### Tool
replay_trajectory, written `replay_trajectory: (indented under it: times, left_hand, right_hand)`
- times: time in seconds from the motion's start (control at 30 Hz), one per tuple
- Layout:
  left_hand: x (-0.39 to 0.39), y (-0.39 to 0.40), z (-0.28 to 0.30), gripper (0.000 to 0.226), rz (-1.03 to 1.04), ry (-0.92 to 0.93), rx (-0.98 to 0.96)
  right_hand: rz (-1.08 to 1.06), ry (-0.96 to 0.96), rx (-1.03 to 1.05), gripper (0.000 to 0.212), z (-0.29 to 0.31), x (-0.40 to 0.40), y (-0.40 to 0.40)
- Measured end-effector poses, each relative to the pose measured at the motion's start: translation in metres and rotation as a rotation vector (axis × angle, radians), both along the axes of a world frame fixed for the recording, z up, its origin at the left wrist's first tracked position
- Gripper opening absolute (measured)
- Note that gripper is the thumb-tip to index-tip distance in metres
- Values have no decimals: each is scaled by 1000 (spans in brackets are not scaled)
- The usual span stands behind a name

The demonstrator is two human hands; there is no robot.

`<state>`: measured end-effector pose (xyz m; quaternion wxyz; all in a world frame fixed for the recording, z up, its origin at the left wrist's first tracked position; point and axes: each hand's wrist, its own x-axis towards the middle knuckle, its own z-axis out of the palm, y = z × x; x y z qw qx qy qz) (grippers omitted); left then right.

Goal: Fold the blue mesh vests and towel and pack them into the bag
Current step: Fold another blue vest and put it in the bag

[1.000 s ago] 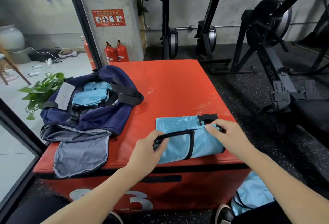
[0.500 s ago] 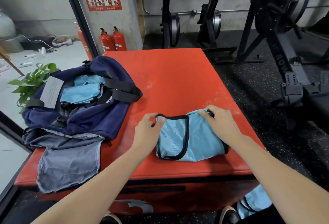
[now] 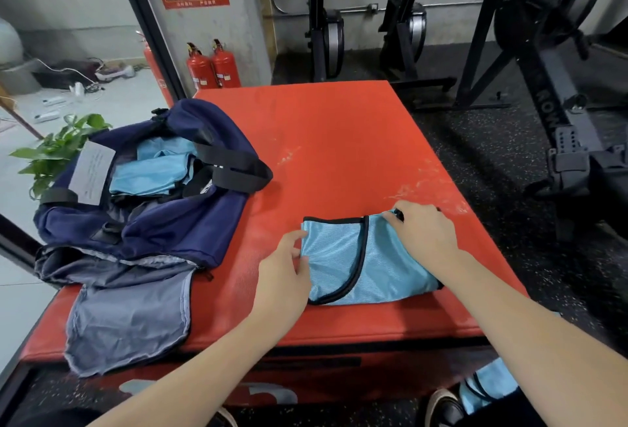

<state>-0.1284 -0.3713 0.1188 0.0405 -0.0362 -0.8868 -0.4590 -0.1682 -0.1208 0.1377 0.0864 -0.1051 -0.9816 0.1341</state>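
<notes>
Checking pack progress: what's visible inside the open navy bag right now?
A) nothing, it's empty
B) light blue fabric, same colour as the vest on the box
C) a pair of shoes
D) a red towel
B: light blue fabric shows in the open mouth of the navy bag, matching the vest on the red box.

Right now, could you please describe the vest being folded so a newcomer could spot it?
Find the big red box. Near its front edge, between the left hand and right hand, lies a light blue vest with black trim. The other blue fabric sits inside the navy bag.
</notes>
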Motion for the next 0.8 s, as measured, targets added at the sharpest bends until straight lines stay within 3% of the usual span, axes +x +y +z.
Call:
replay_trajectory:
  times: [0.1,0.2,0.27,0.37,0.43,0.47,0.53,0.63,0.73,0.8]
  left_hand:
    - [-1,2,4,40,-34,15,-105]
    - [-3,1,9,40,-38,141,-576]
    - [-7,2,12,40,-29,210,-693]
    - [-26,-1,6,50,-160,413,-729]
    - [-40,1,8,48,-287,512,-708]
    - [-44,3,11,42,-348,478,-683]
    - [-52,5,15,33,-404,350,-628]
    - [-63,-2,10,32,-421,154,-516]
    - [-60,-5,11,30,-374,134,-503]
    - [-51,-4,14,27,-374,152,-560]
  right_hand:
    - [4,5,-13,38,0,0,-1]
    - [78,-3,-264,43,5,1,5]
    - [103,-4,-277,52,11,9,8]
    - [171,127,-94,48,21,32,7]
    - [209,187,-212,27,28,55,-3]
    - [218,138,-304,24,28,66,-9]
    - [241,-5,-368,40,22,85,-22]
    - [260,-150,-192,58,3,96,-27]
    - [143,-168,-6,55,-5,82,-13]
    - [128,-108,-5,53,-9,65,3]
